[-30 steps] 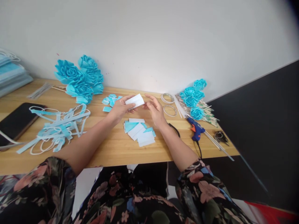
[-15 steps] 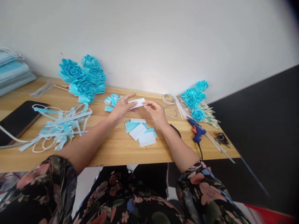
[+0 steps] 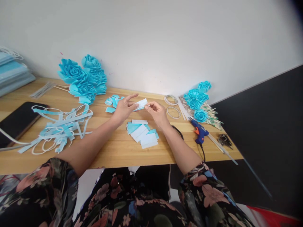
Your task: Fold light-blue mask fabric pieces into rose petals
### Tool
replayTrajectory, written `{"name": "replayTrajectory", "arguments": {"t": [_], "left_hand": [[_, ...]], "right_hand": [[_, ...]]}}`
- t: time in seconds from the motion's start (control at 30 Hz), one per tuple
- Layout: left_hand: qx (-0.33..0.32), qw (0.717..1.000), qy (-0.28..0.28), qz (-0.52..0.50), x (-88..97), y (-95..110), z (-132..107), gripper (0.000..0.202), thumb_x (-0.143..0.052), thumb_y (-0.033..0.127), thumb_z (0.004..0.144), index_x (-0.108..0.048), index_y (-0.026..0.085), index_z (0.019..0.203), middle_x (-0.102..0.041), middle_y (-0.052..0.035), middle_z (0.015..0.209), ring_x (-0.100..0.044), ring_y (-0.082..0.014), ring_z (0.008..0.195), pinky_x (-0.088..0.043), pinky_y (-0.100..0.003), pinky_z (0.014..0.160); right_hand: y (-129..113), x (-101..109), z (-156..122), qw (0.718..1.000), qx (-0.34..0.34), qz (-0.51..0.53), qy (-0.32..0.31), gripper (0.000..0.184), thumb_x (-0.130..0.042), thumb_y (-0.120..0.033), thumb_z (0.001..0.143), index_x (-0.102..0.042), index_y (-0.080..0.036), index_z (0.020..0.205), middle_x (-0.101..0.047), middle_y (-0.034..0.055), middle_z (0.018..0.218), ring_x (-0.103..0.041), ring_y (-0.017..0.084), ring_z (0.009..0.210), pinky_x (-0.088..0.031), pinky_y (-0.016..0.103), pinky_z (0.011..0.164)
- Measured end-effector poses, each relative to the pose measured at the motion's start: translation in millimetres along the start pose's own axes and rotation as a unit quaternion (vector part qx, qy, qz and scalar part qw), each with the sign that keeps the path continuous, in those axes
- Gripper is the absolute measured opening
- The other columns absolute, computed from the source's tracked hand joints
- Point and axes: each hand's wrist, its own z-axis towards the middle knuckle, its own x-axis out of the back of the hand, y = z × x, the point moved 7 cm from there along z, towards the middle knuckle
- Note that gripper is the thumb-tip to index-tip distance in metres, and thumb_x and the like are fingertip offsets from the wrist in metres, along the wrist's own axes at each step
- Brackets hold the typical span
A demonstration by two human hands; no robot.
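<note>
Between my two hands is a small rectangular piece of mask fabric (image 3: 142, 103), pale side up with some blue showing along its lower edge. My left hand (image 3: 124, 108) pinches its left end, the index finger stretched out above it. The thumb and fingertips of my right hand (image 3: 156, 113) grip the right end. On the table just below lies a loose pile of cut fabric rectangles (image 3: 149, 140), white and light blue. Smaller blue cut pieces (image 3: 110, 109) lie behind my left hand, partly covered by it.
Blue fabric flowers (image 3: 75, 71) stand at the back left, more flowers (image 3: 200, 116) at the right. Trimmed straps (image 3: 59, 129) and a phone (image 3: 17, 121) lie left, below stacked masks (image 3: 11, 74). Tape rolls (image 3: 173, 112) and a blue glue gun (image 3: 200, 132) lie right.
The fabric piece has tilted slightly in my fingers, so its blue side now shows at the lower edge. My hands have hardly moved.
</note>
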Motion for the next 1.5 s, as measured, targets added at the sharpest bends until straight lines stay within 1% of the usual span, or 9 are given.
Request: {"name": "replayTrajectory", "arguments": {"t": [0.23, 0.57, 0.77, 0.87, 1.07, 1.13, 1.23, 1.4, 1.5], "left_hand": [[-0.019, 1.000, -0.016, -0.008, -3.3, 4, -1, 0.067, -0.073, 0.034, 0.077, -0.054, 0.010, 0.136, -0.076, -0.0065, 0.087, -0.070, -0.0180, 0.077, -0.054, -0.030, 0.077], [-0.007, 1.000, -0.018, -0.016, -4.6, 1, 0, 0.069, -0.075, 0.028, 0.073, -0.054, 0.010, 0.136, -0.075, -0.0062, 0.085, -0.071, -0.0193, 0.078, -0.055, -0.033, 0.080], [0.008, 0.998, 0.030, -0.057, 3.5, -1, 1, 0.061, -0.074, 0.024, 0.075, -0.058, 0.011, 0.132, -0.072, -0.0021, 0.078, -0.066, -0.0140, 0.068, -0.053, -0.027, 0.072], [0.041, 0.991, 0.042, -0.122, 5.7, -6, 3, 0.060, -0.075, 0.020, 0.075, -0.058, 0.014, 0.132, -0.070, 0.0002, 0.075, -0.065, -0.0127, 0.067, -0.053, -0.026, 0.071], [0.106, 0.955, -0.041, -0.273, -11.6, -8, -2, 0.050, -0.077, 0.026, 0.079, -0.062, 0.015, 0.125, -0.072, -0.0110, 0.109, -0.070, -0.0210, 0.097, -0.057, -0.037, 0.090], [0.121, 0.951, -0.055, -0.278, -14.6, -9, -3, 0.049, -0.077, 0.024, 0.080, -0.061, 0.014, 0.126, -0.072, -0.0124, 0.111, -0.071, -0.0219, 0.098, -0.055, -0.039, 0.095], [0.132, 0.957, -0.046, -0.254, -12.8, -13, -4, 0.057, -0.076, 0.015, 0.078, -0.057, 0.011, 0.131, -0.073, -0.0128, 0.108, -0.072, -0.0209, 0.093, -0.053, -0.040, 0.098], [0.105, 0.967, -0.004, -0.232, -4.8, -11, -1, 0.066, -0.073, 0.008, 0.077, -0.052, 0.011, 0.140, -0.070, -0.0119, 0.110, -0.070, -0.0197, 0.095, -0.055, -0.038, 0.096], [0.105, 0.968, 0.001, -0.228, -4.3, -12, 0, 0.070, -0.071, 0.006, 0.076, -0.050, 0.013, 0.142, -0.070, -0.0094, 0.106, -0.069, -0.0179, 0.091, -0.057, -0.036, 0.092]], "right_hand": [[-1, 1, 1, 1.000, 0.001, -0.017, 0.016, 0.020, -0.069, -0.040, 0.080, -0.066, -0.020, 0.083, -0.070, -0.0016, 0.081, -0.060, 0.012, 0.074, -0.046, 0.027, 0.075], [0, 2, 2, 0.999, 0.007, -0.041, 0.018, 0.020, -0.069, -0.040, 0.080, -0.066, -0.021, 0.083, -0.071, -0.0004, 0.085, -0.063, 0.014, 0.079, -0.049, 0.027, 0.076], [-1, 2, 1, 0.999, 0.010, -0.046, 0.024, 0.020, -0.069, -0.040, 0.079, -0.066, -0.020, 0.082, -0.071, 0.0004, 0.086, -0.062, 0.014, 0.078, -0.050, 0.027, 0.075], [-4, 1, -1, 0.999, 0.010, -0.038, 0.022, 0.021, -0.069, -0.041, 0.079, -0.066, -0.020, 0.082, -0.070, 0.0000, 0.084, -0.062, 0.013, 0.076, -0.050, 0.028, 0.076], [-14, 4, -2, 0.998, 0.028, -0.030, 0.046, 0.021, -0.070, -0.041, 0.079, -0.065, -0.021, 0.082, -0.071, 0.0001, 0.084, -0.063, 0.014, 0.078, -0.051, 0.029, 0.078], [-15, 5, -2, 0.998, 0.033, -0.035, 0.051, 0.021, -0.070, -0.041, 0.079, -0.066, -0.021, 0.082, -0.071, 0.0002, 0.084, -0.064, 0.015, 0.079, -0.052, 0.030, 0.078], [-13, 4, -2, 0.997, 0.040, -0.052, 0.037, 0.019, -0.069, -0.040, 0.081, -0.067, -0.021, 0.083, -0.072, 0.0003, 0.086, -0.065, 0.015, 0.081, -0.052, 0.030, 0.081], [-10, -3, -3, 0.995, 0.053, -0.081, -0.002, 0.024, -0.070, -0.033, 0.080, -0.070, -0.024, 0.102, -0.074, 0.0008, 0.102, -0.066, 0.015, 0.083, -0.053, 0.030, 0.082], [-11, -5, -3, 0.993, 0.068, -0.092, -0.013, 0.027, -0.066, -0.026, 0.081, -0.071, -0.025, 0.108, -0.073, 0.0012, 0.106, -0.066, 0.015, 0.089, -0.053, 0.030, 0.083]]}}
